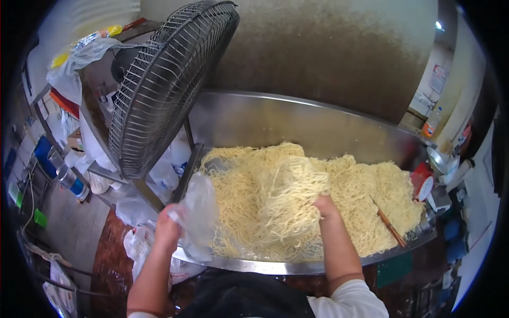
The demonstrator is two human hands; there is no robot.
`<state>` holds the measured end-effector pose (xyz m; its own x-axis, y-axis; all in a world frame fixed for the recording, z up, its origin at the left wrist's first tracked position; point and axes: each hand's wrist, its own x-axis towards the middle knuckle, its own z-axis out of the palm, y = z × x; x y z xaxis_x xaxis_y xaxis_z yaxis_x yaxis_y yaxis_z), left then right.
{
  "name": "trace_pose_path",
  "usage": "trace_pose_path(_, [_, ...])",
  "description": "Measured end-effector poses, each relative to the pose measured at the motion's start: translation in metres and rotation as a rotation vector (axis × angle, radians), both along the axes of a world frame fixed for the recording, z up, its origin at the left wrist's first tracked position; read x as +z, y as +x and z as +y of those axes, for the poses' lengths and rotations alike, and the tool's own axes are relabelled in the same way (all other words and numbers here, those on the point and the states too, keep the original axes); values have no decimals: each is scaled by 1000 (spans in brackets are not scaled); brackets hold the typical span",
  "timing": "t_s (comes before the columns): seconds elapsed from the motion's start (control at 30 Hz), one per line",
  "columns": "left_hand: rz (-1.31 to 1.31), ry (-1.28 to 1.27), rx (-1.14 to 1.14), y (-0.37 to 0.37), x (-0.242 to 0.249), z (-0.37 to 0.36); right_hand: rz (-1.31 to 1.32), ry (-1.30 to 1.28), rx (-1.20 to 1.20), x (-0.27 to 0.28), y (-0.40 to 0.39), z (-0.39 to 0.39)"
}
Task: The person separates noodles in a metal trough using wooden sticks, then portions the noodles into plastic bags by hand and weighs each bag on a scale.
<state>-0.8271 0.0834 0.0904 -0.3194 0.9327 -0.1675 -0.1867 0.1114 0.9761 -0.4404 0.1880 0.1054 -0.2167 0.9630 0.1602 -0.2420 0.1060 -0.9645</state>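
My left hand [168, 229] is closed on a clear plastic bag [199, 212], which hangs over the front left part of a metal tray. In my right hand [326, 206] is a big clump of pale yellow noodles [295, 199], lifted above the heap and slightly blurred. My right fingers are partly hidden by the strands. Beneath both hands, a thick layer of loose noodles [366, 191] covers most of the metal tray [254, 266]. A pair of chopsticks [391, 228] lies on the noodles at the right.
A large wire-caged fan [172, 87] leans over the tray's left end. Plastic bags [140, 244] hang below at the left. A red container [422, 183] and a metal bowl [437, 160] stand at the right end. The tray's tall metal back [297, 124] rises behind the noodles.
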Motion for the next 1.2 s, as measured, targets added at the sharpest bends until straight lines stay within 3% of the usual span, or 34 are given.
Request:
trace_pose_path(0.1, [-375, 38, 45, 14, 15, 51, 155, -32, 19, 20, 17, -5])
trace_pose_path(0.23, [-570, 18, -70, 22, 42, 129, 226, -84, -11, 17, 35, -9])
trace_pose_path(0.3, [-670, 40, -54, 35, 49, 175, 132, -53, -7, 9, 43, -11])
trace_pose_path(0.37, [-866, 325, -694, 4, 6, 245, 28, 7, 16, 12, 45, -19])
trace_pose_path(0.43, [-606, 414, -630, 26, 19, 266, 4, 25, 59, 20, 40, -29])
trace_pose_path(0.5, [81, 291, 144, 111, 78, 239, 40, 2, 102, 23, 33, -34])
trace_pose_path(0.53, [331, 495, 113, 130, 72, 245, -12, 125, 163, 18, 29, -29])
trace_pose_path(0.6, [341, 812, -234, 176, 62, 221, -10, 241, 249, 18, 18, -22])
trace_pose_path(0.67, [148, 623, -514, 204, 62, 181, -10, 290, 236, 23, 1, -14])
trace_pose_path(0.7, [136, 576, -457, 210, 72, 167, -71, 344, 194, 22, -7, -5])
trace_pose_path(0.8, [223, 619, -352, 212, 65, 145, -73, 37, 75, 24, -26, 17])
trace_pose_path(0.83, [271, 665, -329, 210, 62, 138, 119, -45, 15, 24, -36, 22])
trace_pose_path(0.87, [439, 555, -316, 203, 65, 124, 313, -123, -45, 22, -47, 25])
trace_pose_path(0.9, [379, 563, -281, 197, 61, 120, 508, -200, -103, 18, -60, 30])
trace_pose_path(0.93, [318, 569, -246, 190, 54, 117, 743, -168, -57, -16, -69, 56])
trace_pose_path(1.07, [268, 782, -169, 193, 5, 84, 1147, -317, 150, -18, -99, 82])
trace_pose_path(1.17, [829, 848, -342, 181, 9, 62, 960, -405, 269, -20, -111, 85])
trace_pose_path(1.2, [691, 719, -277, 180, 20, 68, 785, -423, 319, -22, -114, 84])
